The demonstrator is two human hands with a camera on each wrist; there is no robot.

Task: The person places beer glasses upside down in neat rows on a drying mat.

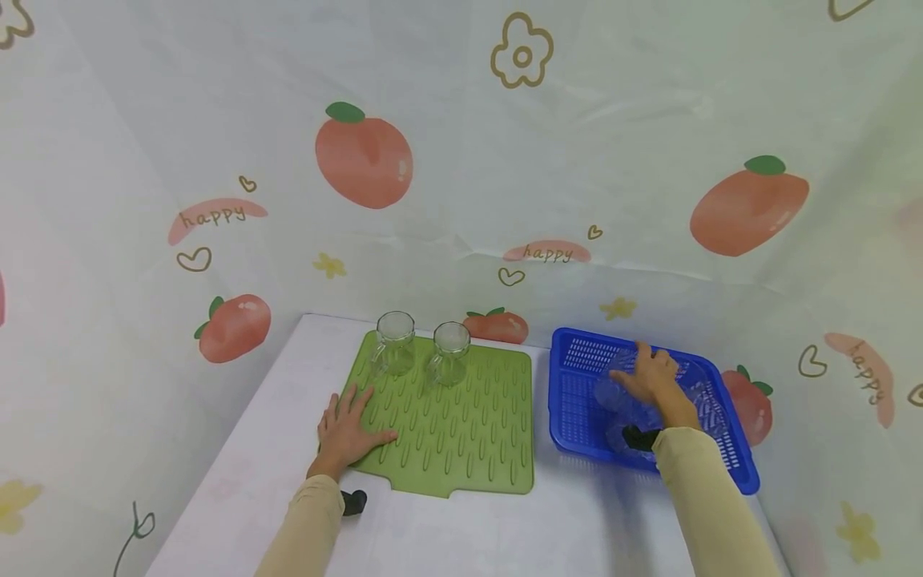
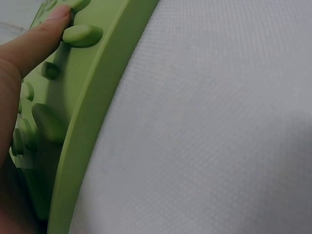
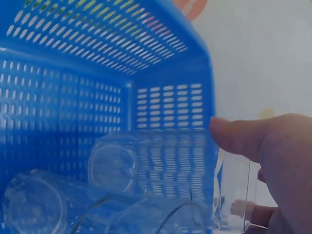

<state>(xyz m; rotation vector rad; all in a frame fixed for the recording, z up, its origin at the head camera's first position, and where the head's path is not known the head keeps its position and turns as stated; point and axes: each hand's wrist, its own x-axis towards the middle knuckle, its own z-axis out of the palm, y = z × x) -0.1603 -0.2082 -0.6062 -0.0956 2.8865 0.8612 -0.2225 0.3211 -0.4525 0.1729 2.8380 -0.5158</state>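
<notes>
My left hand lies with spread fingers on the left edge of a green drying mat; the left wrist view shows a finger among the mat's raised ridges. Two clear glass mugs, a left one and a right one, stand at the mat's back. My right hand reaches into a blue basket holding several clear glasses. In the right wrist view its thumb rests at the end of a lying glass mug, with other fingers curled at its far side.
Another clear glass mug lies in the basket beside the one at my hand. A white cloth covers the table under mat and basket. A white printed curtain hangs behind and along the sides.
</notes>
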